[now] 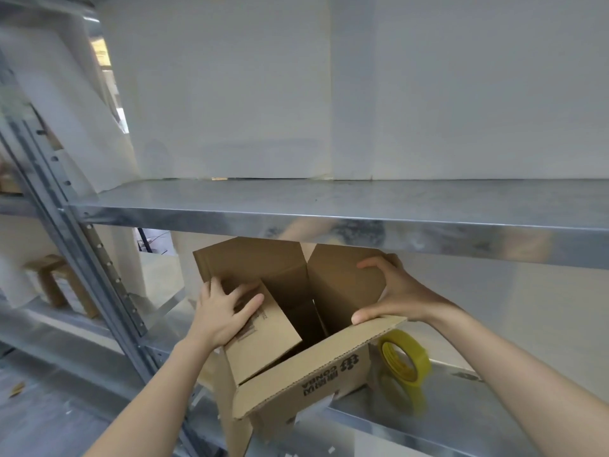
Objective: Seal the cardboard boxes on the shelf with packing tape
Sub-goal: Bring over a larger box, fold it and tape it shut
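The cardboard box [296,384] stands open on the lower shelf [468,420]. The left hand [227,311], spread, presses one flap down; the right hand [392,291] grips another. Next, probably: close the flaps, then take the yellow tape roll [406,361] beside it.

The open cardboard box [290,367] sits on the lower shelf [461,420], under the upper shelf [329,212]. The tape roll [404,357] stands just right of it, perhaps touching.

An open brown cardboard box [290,367] stands on the metal shelf [461,420], yellow tape roll [404,357] upright just beside it.
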The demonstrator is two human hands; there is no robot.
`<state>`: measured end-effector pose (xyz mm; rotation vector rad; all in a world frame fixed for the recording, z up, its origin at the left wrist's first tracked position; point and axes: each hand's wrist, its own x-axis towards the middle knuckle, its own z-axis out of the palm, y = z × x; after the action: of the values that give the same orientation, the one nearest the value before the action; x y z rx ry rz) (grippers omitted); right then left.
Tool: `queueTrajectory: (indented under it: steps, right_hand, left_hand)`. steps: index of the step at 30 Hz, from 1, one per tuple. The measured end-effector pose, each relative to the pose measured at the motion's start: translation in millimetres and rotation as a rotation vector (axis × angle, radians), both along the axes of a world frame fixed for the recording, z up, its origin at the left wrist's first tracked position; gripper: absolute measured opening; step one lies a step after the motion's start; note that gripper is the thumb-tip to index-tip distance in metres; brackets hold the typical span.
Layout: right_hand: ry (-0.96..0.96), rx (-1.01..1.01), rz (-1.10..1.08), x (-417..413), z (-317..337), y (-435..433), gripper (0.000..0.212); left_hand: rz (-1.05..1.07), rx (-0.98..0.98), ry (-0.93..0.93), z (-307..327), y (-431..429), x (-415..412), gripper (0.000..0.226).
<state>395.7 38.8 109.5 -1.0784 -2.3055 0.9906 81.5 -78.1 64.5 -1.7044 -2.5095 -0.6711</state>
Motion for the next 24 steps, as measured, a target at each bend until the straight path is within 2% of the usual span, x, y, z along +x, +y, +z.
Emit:
queueTrajectory:
  steps: [2, 6, 8, 11, 14, 16, 18, 20, 22, 24]
  right_hand:
    - [0.007, 0.016, 0.010, -3, 2, -2, 0.092]
    - [0.012, 0.033, 0.057, -3, 3, -3, 0.084]
    - [0.044, 0.039, 0.093, -2, 5, -6, 0.087]
    - [0.092, 0.042, 0.133, -8, 9, -16, 0.108]
    - [0.041, 0.071, 0.132, -16, 11, -27, 0.125]
    - [0.033, 0.081, 0.114, -17, 13, -32, 0.127]
    - [0.077, 0.112, 0.101, -19, 13, -35, 0.123]
    - [0.123, 0.117, 0.140, -24, 15, -42, 0.120]
    - [0.144, 0.056, 0.220, -31, 16, -48, 0.121]
    - [0.093, 0.013, 0.305, -36, 15, -50, 0.112]
  left_hand:
    - [0.001, -0.036, -0.046, 4, 6, 15, 0.081]
    - [-0.023, -0.180, 0.003, 7, 26, 40, 0.055]
    - [-0.010, -0.167, -0.008, 5, 31, 41, 0.045]
    - [0.021, -0.068, -0.075, 6, 27, 37, 0.046]
    - [0.072, 0.079, -0.229, 9, 17, 26, 0.064]
    - [0.088, 0.323, -0.441, 12, 8, 15, 0.060]
    - [0.076, 0.490, -0.554, 14, 1, 8, 0.039]
    - [0.061, 0.514, -0.587, 10, -1, 8, 0.028]
    - [0.048, 0.514, -0.604, 3, -2, 9, 0.026]
    - [0.038, 0.541, -0.622, -3, -3, 5, 0.027]
